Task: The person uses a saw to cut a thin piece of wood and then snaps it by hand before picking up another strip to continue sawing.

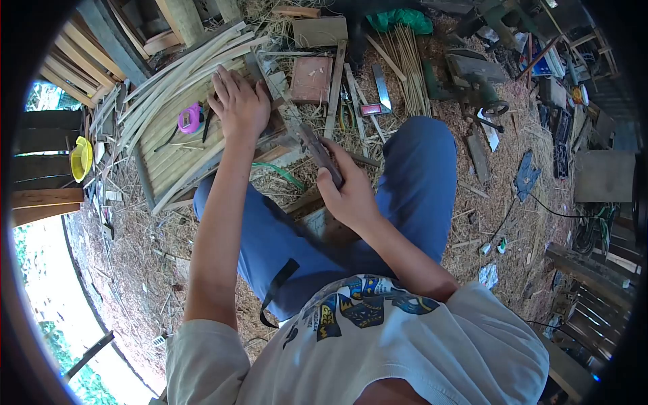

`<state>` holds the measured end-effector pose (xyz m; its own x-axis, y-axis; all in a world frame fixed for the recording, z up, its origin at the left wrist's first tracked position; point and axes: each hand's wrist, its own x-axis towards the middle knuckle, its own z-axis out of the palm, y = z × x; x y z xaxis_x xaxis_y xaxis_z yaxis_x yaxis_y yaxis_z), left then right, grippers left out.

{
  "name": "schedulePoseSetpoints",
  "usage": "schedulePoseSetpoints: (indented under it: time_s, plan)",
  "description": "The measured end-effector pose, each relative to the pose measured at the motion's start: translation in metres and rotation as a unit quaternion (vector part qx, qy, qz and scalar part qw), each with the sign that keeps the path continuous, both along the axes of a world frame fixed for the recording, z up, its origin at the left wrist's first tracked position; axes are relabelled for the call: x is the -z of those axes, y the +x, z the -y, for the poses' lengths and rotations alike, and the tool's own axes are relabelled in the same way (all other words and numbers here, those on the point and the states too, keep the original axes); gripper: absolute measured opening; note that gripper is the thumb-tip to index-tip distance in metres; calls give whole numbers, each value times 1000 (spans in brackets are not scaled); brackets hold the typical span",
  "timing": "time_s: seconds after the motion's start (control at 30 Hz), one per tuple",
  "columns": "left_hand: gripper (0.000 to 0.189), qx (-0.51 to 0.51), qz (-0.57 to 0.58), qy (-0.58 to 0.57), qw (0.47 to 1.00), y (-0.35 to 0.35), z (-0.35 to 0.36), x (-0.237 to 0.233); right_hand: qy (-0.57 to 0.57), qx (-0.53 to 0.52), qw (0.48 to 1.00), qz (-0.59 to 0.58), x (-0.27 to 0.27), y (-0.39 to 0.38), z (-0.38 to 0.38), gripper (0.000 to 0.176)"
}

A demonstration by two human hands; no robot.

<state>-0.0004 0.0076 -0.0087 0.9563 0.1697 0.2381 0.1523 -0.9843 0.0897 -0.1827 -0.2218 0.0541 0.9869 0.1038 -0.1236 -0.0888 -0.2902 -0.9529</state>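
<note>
My left hand point(239, 104) lies with its fingers slightly spread on the upper right part of a panel of pale bamboo slats point(172, 165). My right hand point(347, 185) is wrapped round the dark handle of a long knife point(318, 154), whose worn blade points up and left, past my left hand. Part of the handle is hidden in my palm. On the slats, left of my left hand, sits a pink tape measure point(191, 119), with a thin black marker-like stick point(207, 125) beside it. Loose bamboo strips point(169, 84) lie along the panel's top and left edges.
A reddish board point(312, 79), a try square point(383, 91) and a bundle of thin sticks point(408, 67) with a green plastic bag point(399, 21) lie ahead. A bench vise point(480, 84) stands at right. A yellow bowl point(81, 159) is at left. Shavings cover the ground.
</note>
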Motion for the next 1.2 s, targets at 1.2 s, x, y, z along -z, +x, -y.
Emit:
schedulePoseSetpoints:
  time_s: [1.2]
  plan:
    - [73, -9, -9, 5, 1000, 1, 2, 1, 23, 12, 999, 35, 7, -10, 9, 55]
